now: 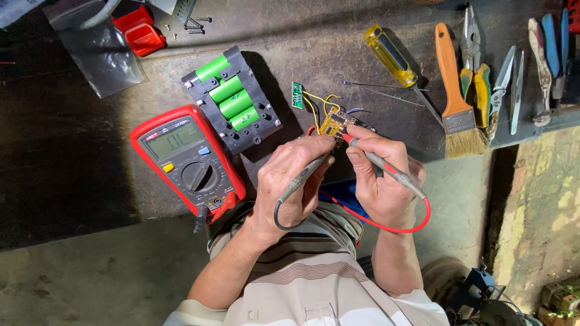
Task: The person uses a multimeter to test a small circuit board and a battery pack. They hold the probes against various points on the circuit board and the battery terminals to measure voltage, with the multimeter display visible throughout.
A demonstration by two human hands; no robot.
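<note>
Dark, scuffed counter (pixel 72 151) under strong overhead light. Below it, a grey concrete floor (pixel 90 278); at right, a stained yellowish wall (pixel 544 199).

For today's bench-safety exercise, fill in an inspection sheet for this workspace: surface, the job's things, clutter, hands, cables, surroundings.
Surface: dark, worn workbench.
Job's things: small yellow circuit board under two probe tips; red multimeter with lit display; black holder of green cells.
Clutter: yellow screwdriver, orange-handled brush, pliers, loose screws, red box, plastic bag.
Hands: left hand holds the black probe; right hand holds the red probe.
Cables: red lead loops below the right hand; thin yellow wires join the board.
Surroundings: concrete floor.
</note>
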